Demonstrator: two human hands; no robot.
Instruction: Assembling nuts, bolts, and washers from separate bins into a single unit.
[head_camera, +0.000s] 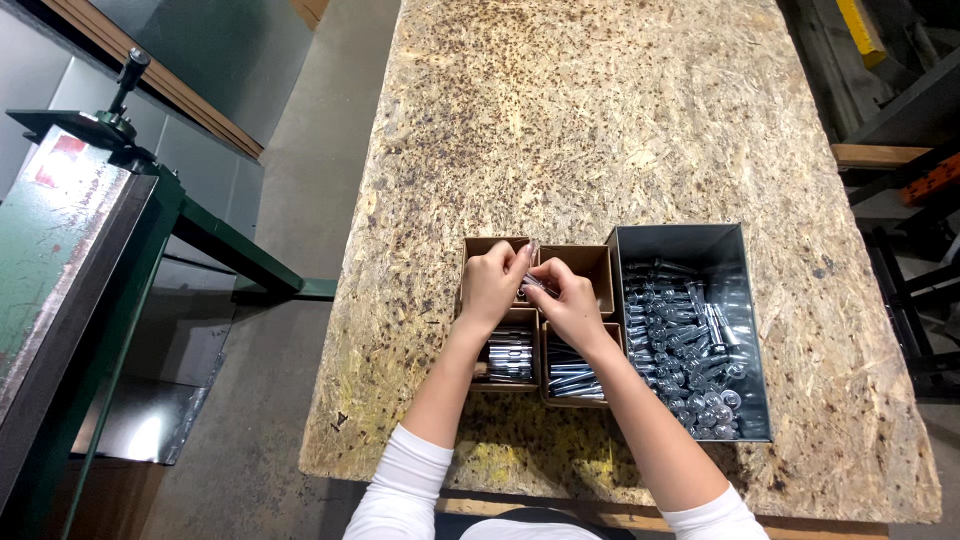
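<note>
Two hands sort bright metal bolts over small cardboard boxes on a chipboard table (600, 120).

Nearest, two boxes hold packed bolts (512, 356); above them the left hand (492, 283) and right hand (570, 300) meet, fingers pinched narrow on a few bolts (537, 284) between them, over two further open boxes (585, 262). Just right stands a grey metal bin (700, 250) of loose bolts.

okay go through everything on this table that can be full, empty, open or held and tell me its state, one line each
Metal bin: open, holding a heap of shiny bolts, far end bare.
Near-left box: open, bolts lined up inside.
Near-right box: open, bolts inside.
Far-right box: open, looks empty.
Far-left box: open, contents hidden by the hand.
Left hand: pinching bolts.
Right hand: gripping the same bolts.
</note>
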